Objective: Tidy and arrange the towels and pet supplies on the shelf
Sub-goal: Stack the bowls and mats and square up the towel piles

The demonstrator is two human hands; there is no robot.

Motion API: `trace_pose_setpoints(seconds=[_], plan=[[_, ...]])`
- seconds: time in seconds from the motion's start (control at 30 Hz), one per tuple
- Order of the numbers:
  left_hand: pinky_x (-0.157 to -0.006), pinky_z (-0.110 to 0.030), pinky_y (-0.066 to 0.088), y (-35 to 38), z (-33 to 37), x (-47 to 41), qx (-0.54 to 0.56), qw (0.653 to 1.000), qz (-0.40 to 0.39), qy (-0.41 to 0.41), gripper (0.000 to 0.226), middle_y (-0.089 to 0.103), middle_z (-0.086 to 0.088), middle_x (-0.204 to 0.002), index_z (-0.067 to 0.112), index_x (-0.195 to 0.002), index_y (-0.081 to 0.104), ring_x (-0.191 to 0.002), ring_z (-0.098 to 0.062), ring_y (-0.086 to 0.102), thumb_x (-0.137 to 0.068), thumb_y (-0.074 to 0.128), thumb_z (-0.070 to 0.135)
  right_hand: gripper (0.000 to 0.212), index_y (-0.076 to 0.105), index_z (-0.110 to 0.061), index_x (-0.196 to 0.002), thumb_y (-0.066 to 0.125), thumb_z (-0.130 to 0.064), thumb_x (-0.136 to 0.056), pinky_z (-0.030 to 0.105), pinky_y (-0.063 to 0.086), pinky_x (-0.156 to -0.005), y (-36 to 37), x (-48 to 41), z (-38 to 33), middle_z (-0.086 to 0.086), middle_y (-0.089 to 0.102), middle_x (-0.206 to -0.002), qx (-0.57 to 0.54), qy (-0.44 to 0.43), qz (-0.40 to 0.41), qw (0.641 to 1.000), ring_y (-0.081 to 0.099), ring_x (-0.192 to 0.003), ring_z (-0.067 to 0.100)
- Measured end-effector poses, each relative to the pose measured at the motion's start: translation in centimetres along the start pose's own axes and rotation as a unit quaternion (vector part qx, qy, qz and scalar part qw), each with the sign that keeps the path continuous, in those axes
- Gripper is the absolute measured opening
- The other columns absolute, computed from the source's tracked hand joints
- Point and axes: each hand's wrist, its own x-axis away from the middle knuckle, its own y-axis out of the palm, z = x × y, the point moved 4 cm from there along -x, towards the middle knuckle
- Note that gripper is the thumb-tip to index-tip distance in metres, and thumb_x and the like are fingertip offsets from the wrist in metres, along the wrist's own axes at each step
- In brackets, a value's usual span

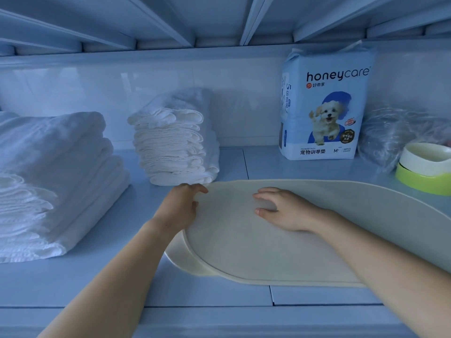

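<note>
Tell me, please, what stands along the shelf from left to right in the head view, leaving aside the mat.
Large towel stack → smaller cloth stack → pack of pet pads → green and white bowl.

On my feed the big towel stack (56,172) and the small towel stack (170,145) are plain white. The mat (268,247) is plain cream. The pad pack (324,106) is pale blue with dark lettering and a cream puppy on deeper blue. Of the 2 nested bowls, the upper bowl (424,154) is off-white and the lower bowl (419,182) lime green.
</note>
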Motion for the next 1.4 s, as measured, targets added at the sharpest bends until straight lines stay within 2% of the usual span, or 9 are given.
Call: trace_pose_setpoints(seconds=[0.17,0.33,0.47,0.63,0.77,1.03,1.27,1.4], plan=[[-0.082,-0.025,0.038,-1.9,0.7,-0.6,0.003,0.998,0.052,0.018,0.041,0.060,-0.009,-0.116,0.020,-0.113,0.063,-0.107,-0.024,0.053,-0.084,0.046,-0.003,0.051,0.044,-0.019,-0.138,0.052,-0.038,-0.093,0.019,0.021,-0.109,-0.9,-0.8,-1.3,-0.002,0.035,-0.148,0.018,-0.010,-0.007,1.000,0.032,-0.136,0.013],[-0.075,-0.025,0.035,-3.7,-0.9,-0.8,0.000,0.997,0.073,-0.004,0.041,0.057,-0.009,-0.115,0.020,-0.112,0.063,-0.103,-0.024,0.052,-0.085,0.044,-0.004,0.049,0.046,-0.018,-0.136,0.053,-0.038,-0.092,0.021,0.022,-0.109,-1.5,-1.7,-1.7,-0.001,0.038,-0.146,0.017,-0.011,0.009,1.000,0.034,-0.135,0.013],[-0.078,-0.026,0.039,-2.6,-2.6,-0.4,-0.030,0.997,0.054,-0.039,0.047,0.055,-0.009,-0.117,0.021,-0.113,0.062,-0.108,-0.027,0.053,-0.081,0.045,-0.008,0.048,0.046,-0.020,-0.136,0.053,-0.039,-0.092,0.022,0.024,-0.111,-0.2,-2.1,-1.9,-0.003,0.039,-0.146,0.002,-0.006,0.003,1.000,0.035,-0.134,0.012],[-0.093,-0.031,0.040,-0.7,-3.4,0.7,-0.043,0.997,0.040,-0.049,0.044,0.053,-0.007,-0.126,0.023,-0.122,0.056,-0.114,-0.028,0.052,-0.086,0.043,0.003,0.044,0.050,-0.020,-0.133,0.053,-0.037,-0.093,0.014,0.020,-0.104,1.1,-2.0,-1.1,-0.005,0.039,-0.145,-0.026,-0.005,0.013,1.000,0.035,-0.133,0.008],[-0.091,-0.029,0.039,-0.7,-3.0,1.1,-0.048,0.998,0.038,-0.027,0.043,0.049,-0.010,-0.127,0.023,-0.128,0.051,-0.111,-0.030,0.053,-0.088,0.046,0.009,0.044,0.049,-0.020,-0.134,0.050,-0.038,-0.094,0.014,0.022,-0.103,1.1,-1.9,-0.9,-0.008,0.039,-0.145,-0.019,-0.016,0.012,1.000,0.036,-0.132,0.007],[-0.089,-0.027,0.038,-1.4,-3.0,1.0,-0.008,0.998,0.037,-0.049,0.051,0.050,-0.009,-0.126,0.026,-0.133,0.044,-0.115,-0.026,0.050,-0.085,0.053,0.009,0.045,0.048,-0.020,-0.135,0.049,-0.038,-0.094,0.012,0.019,-0.104,1.3,-2.1,-0.8,-0.007,0.037,-0.146,-0.019,-0.022,0.011,1.000,0.034,-0.133,0.007],[-0.088,-0.026,0.037,-1.3,-3.0,1.1,0.025,0.998,0.043,-0.043,0.056,0.049,-0.008,-0.123,0.026,-0.131,0.047,-0.113,-0.025,0.050,-0.081,0.055,0.003,0.044,0.047,-0.021,-0.136,0.049,-0.038,-0.095,0.010,0.017,-0.102,1.4,-2.0,-0.6,-0.008,0.034,-0.148,-0.023,-0.021,0.009,0.999,0.031,-0.135,0.006],[-0.090,-0.026,0.038,-1.4,-3.3,1.0,0.045,0.996,0.043,-0.067,0.053,0.047,-0.009,-0.126,0.026,-0.128,0.051,-0.111,-0.025,0.051,-0.081,0.057,0.003,0.045,0.047,-0.022,-0.136,0.048,-0.039,-0.094,0.012,0.017,-0.105,1.5,-2.1,-0.5,-0.007,0.034,-0.149,-0.022,-0.020,0.009,1.000,0.031,-0.135,0.007]])
